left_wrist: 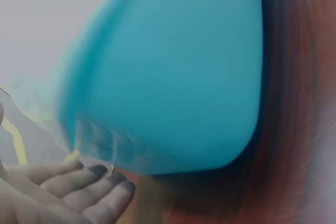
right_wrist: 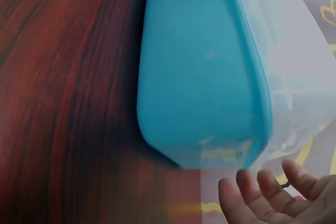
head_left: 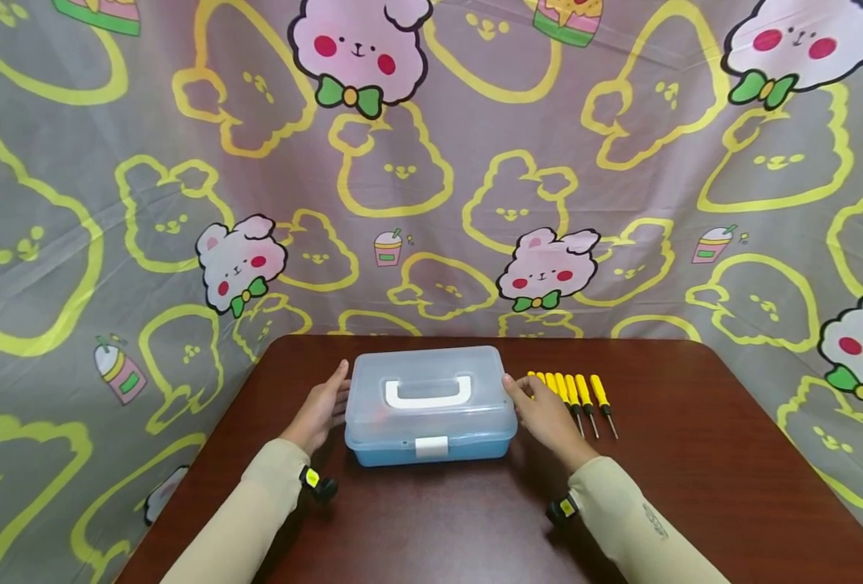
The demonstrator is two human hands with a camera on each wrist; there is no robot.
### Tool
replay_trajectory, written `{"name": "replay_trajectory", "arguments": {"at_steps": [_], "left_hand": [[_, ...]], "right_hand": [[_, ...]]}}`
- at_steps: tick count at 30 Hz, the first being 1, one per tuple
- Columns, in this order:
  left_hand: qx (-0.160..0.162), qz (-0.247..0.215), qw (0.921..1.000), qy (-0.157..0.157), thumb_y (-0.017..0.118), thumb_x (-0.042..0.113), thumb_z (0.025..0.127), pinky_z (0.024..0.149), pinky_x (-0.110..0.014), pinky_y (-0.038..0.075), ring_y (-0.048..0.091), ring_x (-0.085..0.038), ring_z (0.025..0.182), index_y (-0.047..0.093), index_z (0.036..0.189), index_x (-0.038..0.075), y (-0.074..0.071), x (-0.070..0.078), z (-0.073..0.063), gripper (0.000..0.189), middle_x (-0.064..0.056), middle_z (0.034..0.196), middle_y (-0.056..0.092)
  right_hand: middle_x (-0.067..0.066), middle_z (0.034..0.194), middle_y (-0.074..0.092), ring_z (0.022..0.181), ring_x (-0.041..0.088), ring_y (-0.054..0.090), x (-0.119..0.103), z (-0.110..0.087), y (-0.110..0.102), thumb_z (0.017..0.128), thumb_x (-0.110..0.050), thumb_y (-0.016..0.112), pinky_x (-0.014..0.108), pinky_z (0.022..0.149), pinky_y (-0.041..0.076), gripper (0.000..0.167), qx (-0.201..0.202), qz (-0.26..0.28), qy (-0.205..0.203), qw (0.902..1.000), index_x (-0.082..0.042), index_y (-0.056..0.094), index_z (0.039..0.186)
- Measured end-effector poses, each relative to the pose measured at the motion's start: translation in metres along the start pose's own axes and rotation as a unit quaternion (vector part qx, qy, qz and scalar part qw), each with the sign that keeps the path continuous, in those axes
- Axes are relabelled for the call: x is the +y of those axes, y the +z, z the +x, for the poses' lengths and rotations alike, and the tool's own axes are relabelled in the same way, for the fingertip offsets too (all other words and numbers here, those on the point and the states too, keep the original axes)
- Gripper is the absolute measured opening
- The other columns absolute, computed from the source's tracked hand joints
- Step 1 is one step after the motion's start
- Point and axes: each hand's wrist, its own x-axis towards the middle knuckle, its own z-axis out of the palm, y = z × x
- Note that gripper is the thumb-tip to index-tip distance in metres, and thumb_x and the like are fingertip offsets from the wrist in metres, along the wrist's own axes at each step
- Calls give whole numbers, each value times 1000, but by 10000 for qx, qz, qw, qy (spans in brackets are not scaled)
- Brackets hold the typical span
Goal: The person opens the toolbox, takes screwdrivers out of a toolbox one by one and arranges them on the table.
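A plastic box with a cloudy see-through lid and a blue base sits on the table in the head view. Its white handle lies on the lid, and a white latch is at the front. At the box's left end is my left hand, thumb up and fingers extended. My right hand is at the opposite end, thumb by the lid's corner. Both wrist views show loosely extended fingers right by the blue end walls. What the box contains is blurred by the lid.
Several yellow-handled screwdrivers lie in a row right of the box, partly hidden behind my right hand. The dark reddish-brown table ends at the back against a hanging cartoon-print cloth.
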Motion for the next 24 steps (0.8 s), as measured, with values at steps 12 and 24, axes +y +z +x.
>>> {"name": "replay_trajectory", "arguments": {"at_steps": [12,24], "left_hand": [[-129,-140,9997,171,59,61,89,99,-50,42,55,-33,119,44,142,-2,11,-6,-37,83,-22,135,53],[-66,-368,9990,250,58,62,89,96,-46,44,60,-28,112,49,138,1,15,-6,-23,80,-19,129,59]], "right_hand": [[15,144,46,134,33,40,2,12,9,95,-63,45,53,107,32,78,-231,755,-278,9965,-5,43,146],[15,143,48,131,33,43,-1,9,8,94,-63,47,54,104,35,78,-201,638,-166,9976,-5,43,146]]}}
